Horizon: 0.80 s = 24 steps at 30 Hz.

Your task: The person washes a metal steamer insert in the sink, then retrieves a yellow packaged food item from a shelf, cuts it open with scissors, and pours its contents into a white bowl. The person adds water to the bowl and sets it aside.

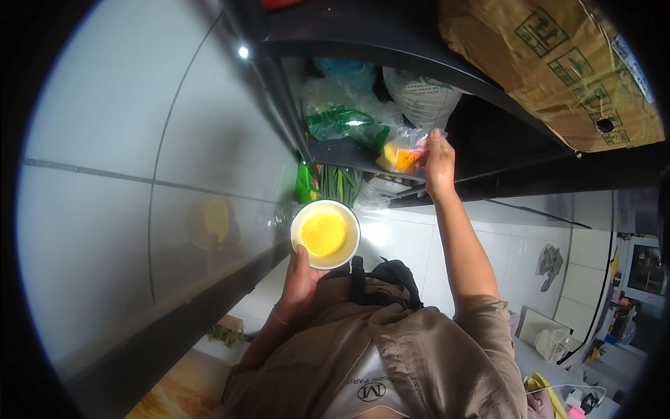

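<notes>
My left hand grips the near rim of a white bowl, its thumb over the edge. Fine yellow grain, looking like millet or corn grits, fills the lower part of the bowl. Up at the shelf, my right hand pinches the top of a clear plastic bag with something yellow inside and an orange label. That bag hangs at the front edge of the dark shelf. Behind it rest a green and clear plastic bag and a white sack bearing print.
A cardboard box stands on the upper shelf at right. Below the shelf are green stalks, like scallions, and a green package. A tiled wall rises close on the left. A grey plastic bag lies on the white tiled floor.
</notes>
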Available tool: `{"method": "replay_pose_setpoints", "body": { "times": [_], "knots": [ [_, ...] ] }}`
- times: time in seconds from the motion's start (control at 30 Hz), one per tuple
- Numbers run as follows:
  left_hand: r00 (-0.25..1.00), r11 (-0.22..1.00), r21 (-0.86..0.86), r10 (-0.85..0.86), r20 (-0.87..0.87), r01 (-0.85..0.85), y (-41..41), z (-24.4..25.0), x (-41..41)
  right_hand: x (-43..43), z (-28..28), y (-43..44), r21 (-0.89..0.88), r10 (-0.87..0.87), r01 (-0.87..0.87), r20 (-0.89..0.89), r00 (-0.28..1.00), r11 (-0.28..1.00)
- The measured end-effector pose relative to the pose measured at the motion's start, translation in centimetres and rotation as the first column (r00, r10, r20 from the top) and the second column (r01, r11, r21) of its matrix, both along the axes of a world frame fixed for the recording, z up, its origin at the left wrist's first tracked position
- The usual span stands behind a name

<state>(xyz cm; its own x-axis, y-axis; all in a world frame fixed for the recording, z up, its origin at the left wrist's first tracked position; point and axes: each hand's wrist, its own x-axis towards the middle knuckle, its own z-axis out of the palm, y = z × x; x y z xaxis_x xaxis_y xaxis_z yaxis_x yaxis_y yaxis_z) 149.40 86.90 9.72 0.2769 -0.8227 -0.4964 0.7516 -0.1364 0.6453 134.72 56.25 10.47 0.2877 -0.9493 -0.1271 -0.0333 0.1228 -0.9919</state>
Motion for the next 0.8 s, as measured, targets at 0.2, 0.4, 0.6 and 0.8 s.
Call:
{"method": "replay_pose_setpoints", "body": {
  "times": [0.2,0.4,0.6,0.8],
  "knots": [
    [1.000,0.999,-0.024,0.023,0.005,-0.022,0.0,0.5,0.2,1.5,-0.2,2.6,0.148,0.023,-0.029,0.037,0.999,0.989],
    [0.998,1.000,0.007,0.022,0.058,-0.023,0.0,1.0,-0.2,5.0,-2.6,2.9,0.165,0.048,-0.064,0.099,0.994,0.984],
    [0.998,0.999,-0.014,0.042,0.047,-0.042,1.0,1.6,-0.9,9.3,-3.3,1.5,0.231,0.175,-0.160,-0.042,0.984,0.960],
    [0.970,0.973,-0.008,0.231,0.081,-0.231,2.1,1.2,-2.7,12.6,-8.4,-4.1,-0.042,0.285,-0.412,-0.657,0.698,0.910]
  ]
}}
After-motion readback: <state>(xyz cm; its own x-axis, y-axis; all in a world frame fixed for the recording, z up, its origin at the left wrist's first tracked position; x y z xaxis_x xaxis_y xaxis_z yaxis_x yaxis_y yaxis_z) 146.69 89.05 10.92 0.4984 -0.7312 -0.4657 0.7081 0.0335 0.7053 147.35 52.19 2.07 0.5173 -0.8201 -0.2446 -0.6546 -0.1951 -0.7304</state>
